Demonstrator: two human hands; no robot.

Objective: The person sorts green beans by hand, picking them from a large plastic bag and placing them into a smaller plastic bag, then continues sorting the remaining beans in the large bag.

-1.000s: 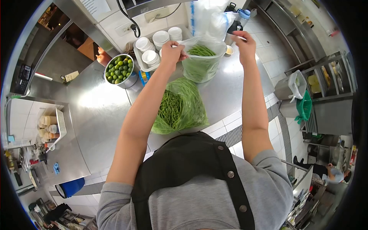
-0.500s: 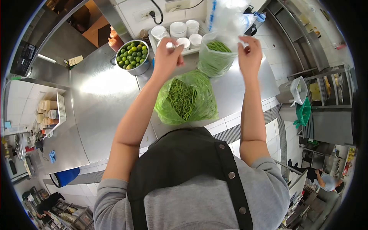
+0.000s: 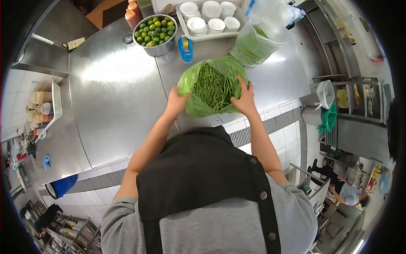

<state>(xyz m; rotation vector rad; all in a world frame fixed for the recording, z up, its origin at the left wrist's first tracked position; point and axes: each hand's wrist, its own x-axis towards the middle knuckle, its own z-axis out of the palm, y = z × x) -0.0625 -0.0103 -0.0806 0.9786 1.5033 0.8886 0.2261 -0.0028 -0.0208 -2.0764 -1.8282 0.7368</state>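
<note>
A large green plastic bag of green beans (image 3: 211, 86) lies open on the steel counter (image 3: 114, 97) near its front edge. My left hand (image 3: 176, 103) grips the bag's left side. My right hand (image 3: 243, 99) grips its right side. Behind it, to the right, a smaller clear bag of green beans (image 3: 256, 44) stands on the counter by itself, with no hand on it.
A steel bowl of limes (image 3: 155, 31) sits at the back. A white tray of stacked small bowls (image 3: 209, 21) is beside it, with a blue tape dispenser (image 3: 185, 46) in front. Another person (image 3: 349, 192) is low at the right.
Both hands let go of the smaller clear bag at the back and came down to the sides of the large green bag. The view shifted toward the counter's front.
</note>
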